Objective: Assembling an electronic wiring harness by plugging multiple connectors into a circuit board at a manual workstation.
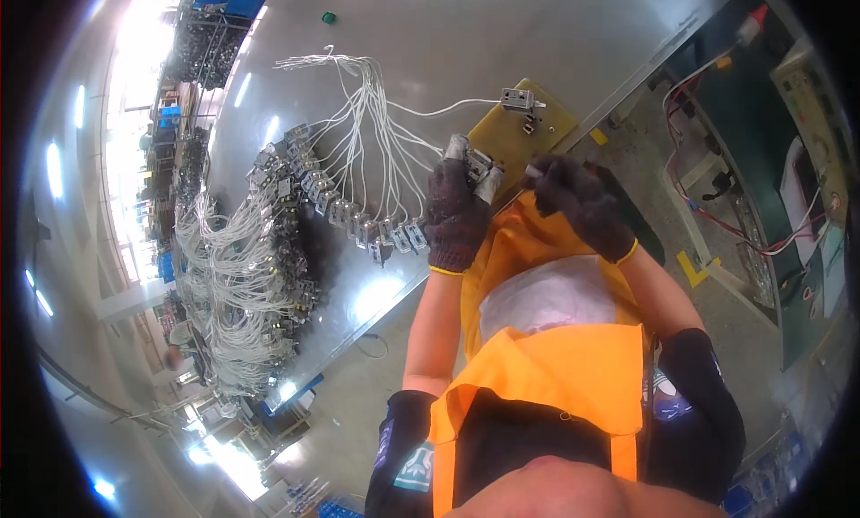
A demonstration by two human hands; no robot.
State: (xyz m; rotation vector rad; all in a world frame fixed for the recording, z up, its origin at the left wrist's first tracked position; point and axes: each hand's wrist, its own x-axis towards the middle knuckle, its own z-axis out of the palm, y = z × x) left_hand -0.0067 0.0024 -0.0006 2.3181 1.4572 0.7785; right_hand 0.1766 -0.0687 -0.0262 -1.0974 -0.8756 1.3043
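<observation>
The left hand (455, 215), in a dark knit glove, is closed around a small grey metal switch part (477, 169) held over the steel surface (466, 43). At its 3 o'clock the gloved right hand (573, 200) is curled — whether it grips anything I cannot tell. At 12 o'clock lies a yellow fixture board (520, 137); at 9 o'clock, a row of wired switches (358, 218) — white leads fanning upward.

We see few such things around the steel worktable (466, 43). Right of it, at the far right edge, stands a beige control panel (811, 115) with small dials. Below that panel, a white sheet-like label (795, 200) lies on the green machine top; its print is unreadable.
</observation>
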